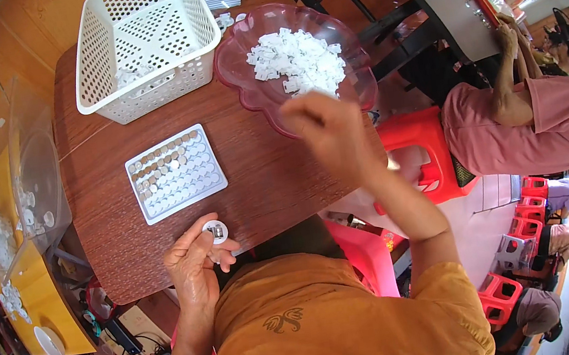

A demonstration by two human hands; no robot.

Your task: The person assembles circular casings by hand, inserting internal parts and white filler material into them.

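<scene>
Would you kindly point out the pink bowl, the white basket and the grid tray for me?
pink bowl (236, 69): head view, on its bare left wall.
white basket (143, 88): head view, on its perforated front wall.
grid tray (185, 190): head view, on its lower, unfilled rows.

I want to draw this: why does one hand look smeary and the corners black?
Head view: the right hand is blurred over the pink bowl, the left hand holding a small round piece looks sharp; the fisheye lens leaves black corners and bends the table edges.

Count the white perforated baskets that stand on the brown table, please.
1. The white perforated basket stands at the far left of the brown table, beside the pink bowl of small white pieces. None seems hidden.
</scene>
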